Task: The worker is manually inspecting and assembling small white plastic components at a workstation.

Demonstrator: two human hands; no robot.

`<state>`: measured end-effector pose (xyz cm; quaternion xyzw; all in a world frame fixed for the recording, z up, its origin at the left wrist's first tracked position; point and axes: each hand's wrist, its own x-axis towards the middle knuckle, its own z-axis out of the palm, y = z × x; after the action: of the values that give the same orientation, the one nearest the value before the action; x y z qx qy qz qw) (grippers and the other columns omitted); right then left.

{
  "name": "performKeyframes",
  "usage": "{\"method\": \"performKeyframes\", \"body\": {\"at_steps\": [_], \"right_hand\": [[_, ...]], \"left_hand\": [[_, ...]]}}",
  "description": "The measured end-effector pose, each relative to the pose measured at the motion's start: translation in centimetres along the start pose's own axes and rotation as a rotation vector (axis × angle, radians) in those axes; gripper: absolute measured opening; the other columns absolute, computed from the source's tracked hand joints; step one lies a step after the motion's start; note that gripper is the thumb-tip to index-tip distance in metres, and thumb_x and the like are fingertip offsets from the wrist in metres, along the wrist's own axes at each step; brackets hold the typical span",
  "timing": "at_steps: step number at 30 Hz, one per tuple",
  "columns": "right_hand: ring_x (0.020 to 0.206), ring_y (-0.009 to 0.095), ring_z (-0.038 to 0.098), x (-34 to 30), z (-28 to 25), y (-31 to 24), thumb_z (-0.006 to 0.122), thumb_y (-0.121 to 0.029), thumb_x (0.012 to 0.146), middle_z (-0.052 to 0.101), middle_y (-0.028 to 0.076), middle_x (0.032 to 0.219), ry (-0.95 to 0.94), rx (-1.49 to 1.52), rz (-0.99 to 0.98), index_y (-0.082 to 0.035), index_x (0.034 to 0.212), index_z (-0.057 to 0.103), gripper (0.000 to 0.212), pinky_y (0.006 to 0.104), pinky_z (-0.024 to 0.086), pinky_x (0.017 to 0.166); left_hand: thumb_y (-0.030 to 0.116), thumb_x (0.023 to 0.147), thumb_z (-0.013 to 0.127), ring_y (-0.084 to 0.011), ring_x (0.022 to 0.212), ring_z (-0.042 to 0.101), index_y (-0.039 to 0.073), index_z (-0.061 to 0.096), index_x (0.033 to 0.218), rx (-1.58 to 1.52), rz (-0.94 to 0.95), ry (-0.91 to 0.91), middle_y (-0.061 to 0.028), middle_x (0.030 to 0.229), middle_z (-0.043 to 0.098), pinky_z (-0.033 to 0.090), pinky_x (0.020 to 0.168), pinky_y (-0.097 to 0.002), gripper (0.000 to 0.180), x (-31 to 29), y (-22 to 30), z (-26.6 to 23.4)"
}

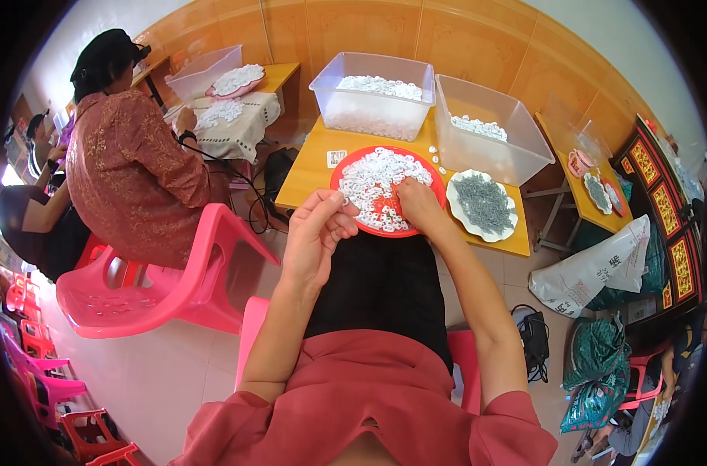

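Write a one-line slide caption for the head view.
Right hand among small white pieces on a red tray, left hand near its left rim, scalloped plate of grey pieces alongside.

Far reach over the tabletop (313,168) is walled off by the left tub (373,120) and right tub (485,158), both open-topped. A bare strip is found along the tabletop's left side. Between red plate (441,191) and scalloped dish (512,220), barely any passage is left. Plate's right side is occupied by the right hand (418,205); near-left rim is overhung by the left hand (316,227).
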<state>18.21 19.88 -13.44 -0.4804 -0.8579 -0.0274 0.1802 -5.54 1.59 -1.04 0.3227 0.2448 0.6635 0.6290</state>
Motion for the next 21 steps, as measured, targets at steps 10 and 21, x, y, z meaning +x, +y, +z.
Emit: {"method": "performKeyframes", "body": {"at_steps": [10,21], "right_hand": [[0.083,0.01,0.068,-4.1,-10.8,-7.7,0.06,-0.006,0.102,0.073,0.009,0.093,-0.081,1.167,0.275,0.005,0.123,0.07,0.026,0.0249,0.056,0.075],[0.091,0.012,0.071,-6.8,-18.0,-10.0,0.067,0.004,0.096,0.072,0.01,0.109,-0.001,1.41,0.241,0.006,0.129,0.062,0.034,0.0252,0.059,0.082]], "left_hand": [[0.017,0.104,0.063,-0.0091,0.081,0.07,0.005,0.066,0.103,0.122,-0.031,0.066,-0.0104,0.106,0.076,0.055,0.072,-0.0205,0.012,1.0,-2.6,-0.6],[0.008,0.102,0.065,-0.0106,0.093,0.07,0.0,0.069,0.105,0.309,0.136,-0.026,-0.011,0.114,0.076,0.055,0.09,-0.0252,0.01,-0.5,-4.1,3.3]]}}
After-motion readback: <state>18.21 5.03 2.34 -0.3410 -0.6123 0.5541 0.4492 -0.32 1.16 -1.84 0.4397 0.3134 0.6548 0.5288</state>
